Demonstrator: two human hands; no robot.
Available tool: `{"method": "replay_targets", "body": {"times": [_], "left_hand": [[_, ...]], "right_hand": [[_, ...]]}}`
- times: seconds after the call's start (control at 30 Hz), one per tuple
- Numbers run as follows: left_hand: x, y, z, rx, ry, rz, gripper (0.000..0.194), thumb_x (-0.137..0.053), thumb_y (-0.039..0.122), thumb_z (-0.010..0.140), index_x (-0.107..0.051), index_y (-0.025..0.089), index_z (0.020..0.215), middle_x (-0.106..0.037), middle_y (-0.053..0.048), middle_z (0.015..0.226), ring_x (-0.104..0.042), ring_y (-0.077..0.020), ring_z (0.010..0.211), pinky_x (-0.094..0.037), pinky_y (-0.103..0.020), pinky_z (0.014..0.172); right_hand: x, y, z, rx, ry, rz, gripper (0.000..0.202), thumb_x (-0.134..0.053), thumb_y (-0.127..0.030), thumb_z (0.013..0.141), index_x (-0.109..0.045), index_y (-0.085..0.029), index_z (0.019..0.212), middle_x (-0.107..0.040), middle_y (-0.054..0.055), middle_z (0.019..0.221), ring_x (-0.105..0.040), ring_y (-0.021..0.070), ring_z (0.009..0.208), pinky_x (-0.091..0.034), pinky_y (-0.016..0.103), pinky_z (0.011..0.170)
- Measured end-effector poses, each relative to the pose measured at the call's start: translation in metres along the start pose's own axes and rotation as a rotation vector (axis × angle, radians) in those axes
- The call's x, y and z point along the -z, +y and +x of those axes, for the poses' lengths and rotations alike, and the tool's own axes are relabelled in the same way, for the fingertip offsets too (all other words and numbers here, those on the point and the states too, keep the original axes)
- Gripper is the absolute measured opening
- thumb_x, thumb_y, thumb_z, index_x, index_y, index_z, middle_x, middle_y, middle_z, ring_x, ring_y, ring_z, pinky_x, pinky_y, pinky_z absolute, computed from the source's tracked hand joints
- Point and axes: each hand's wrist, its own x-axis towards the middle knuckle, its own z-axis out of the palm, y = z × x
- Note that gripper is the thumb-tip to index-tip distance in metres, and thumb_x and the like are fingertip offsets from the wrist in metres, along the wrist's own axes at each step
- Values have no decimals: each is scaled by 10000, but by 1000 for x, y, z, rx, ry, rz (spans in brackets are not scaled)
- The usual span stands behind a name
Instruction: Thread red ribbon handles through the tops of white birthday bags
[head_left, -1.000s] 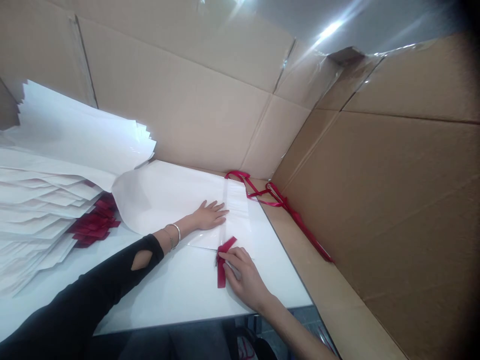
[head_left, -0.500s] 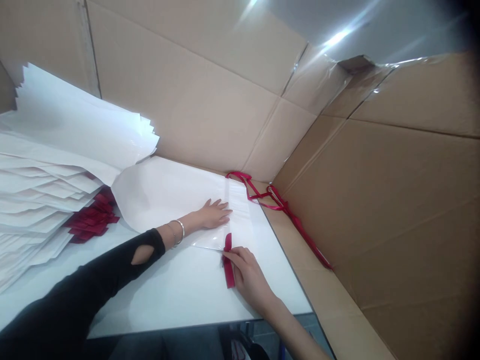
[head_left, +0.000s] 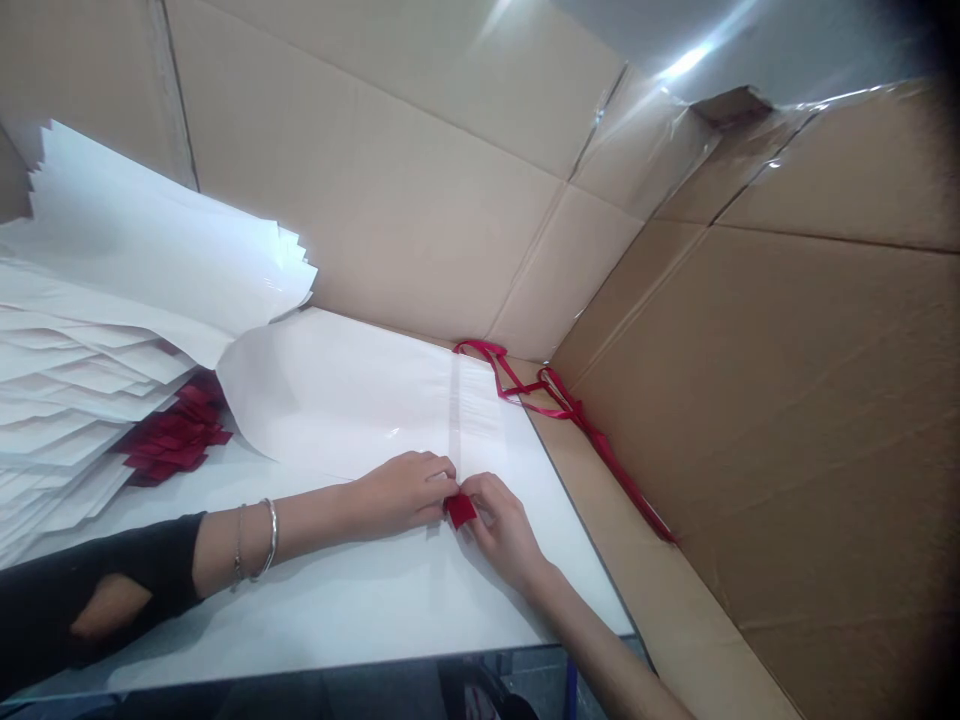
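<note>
My left hand (head_left: 409,490) and my right hand (head_left: 502,525) meet at the near edge of a white sheet (head_left: 352,390) that lies on the table. Between their fingertips is a short dark red ribbon (head_left: 461,511), one end of it hanging down. Both hands are closed in a pinch at the ribbon, right beside a clear strip (head_left: 454,410) that runs across the sheet. The fingers cover part of the ribbon and the sheet's edge there.
Stacked white sheets (head_left: 67,400) with several dark red ribbon ends (head_left: 176,435) fill the left side. A long red ribbon (head_left: 607,455) trails along the right border. Tall cardboard walls (head_left: 375,190) enclose the white table (head_left: 315,610) at the back and right.
My left hand has come off the flat sheet and moved nearer, to the ribbon at its edge. The ribbon, stretched out lengthwise before, now shows only a short end between both hands.
</note>
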Motion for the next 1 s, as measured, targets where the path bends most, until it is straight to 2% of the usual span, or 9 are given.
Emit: {"method": "replay_targets", "body": {"times": [0.1,0.2,0.3,0.4,0.47,0.57,0.73,0.87,1.0], "left_hand": [[27,1,20,12,128,4,158,-433,196,897,-572,159,963,-591,-75,987,-561,-172,860,-441,-271,752],[77,3,44,60,314,-70,191,-420,217,903,-592,158,959,-616,-57,941,-580,-150,842,-445,-241,733],[129,2,65,206,489,-176,178,-492,270,860,-624,154,891,-644,-29,854,-596,-149,780,-447,-230,681],[166,-3,81,277,577,-298,218,-530,325,837,-637,136,860,-654,-30,815,-605,-157,752,-445,-228,639],[180,-7,85,299,607,-360,235,-544,352,833,-628,133,813,-639,-20,742,-601,-153,718,-442,-227,615],[187,-11,84,366,653,-414,258,-583,385,813,-587,143,725,-589,4,631,-583,-136,650,-437,-220,577],[176,-17,74,413,790,-451,282,-658,406,762,-543,151,724,-578,-1,692,-580,-132,668,-463,-236,583],[171,-25,65,443,946,-472,276,-692,364,737,-519,152,701,-540,21,637,-561,-110,620,-452,-211,555],[178,-39,53,470,1150,-646,256,-743,300,670,-548,153,746,-611,11,677,-588,-108,621,-455,-186,552]], "right_hand": [[18,-6,29,-30,124,61,130,-449,-100,799,-527,-179,864,-596,40,816,-572,160,759,-480,273,663],[45,-19,78,-27,260,96,79,-440,-160,845,-516,-178,856,-597,26,781,-581,148,724,-473,259,646],[75,-36,128,21,333,110,107,-477,-249,883,-547,-178,844,-623,22,798,-600,153,748,-475,273,682],[98,-48,161,130,387,-4,98,-566,-265,852,-602,-184,892,-652,33,920,-604,188,865,-459,339,789],[104,-48,174,179,454,-117,141,-617,-249,826,-621,-194,956,-656,37,982,-589,217,926,-424,399,851],[98,-42,187,218,501,-163,133,-639,-232,819,-639,-207,951,-675,35,967,-586,232,928,-387,447,885],[84,-33,199,267,457,-56,94,-647,-213,811,-640,-226,904,-670,19,943,-586,222,934,-392,447,892],[95,-21,198,249,710,19,219,-610,-179,803,-606,-196,1022,-608,68,1066,-560,214,1021,-422,412,903],[114,4,197,102,925,134,234,-586,-178,780,-594,-200,1012,-626,50,997,-586,195,961,-449,393,881]]}}
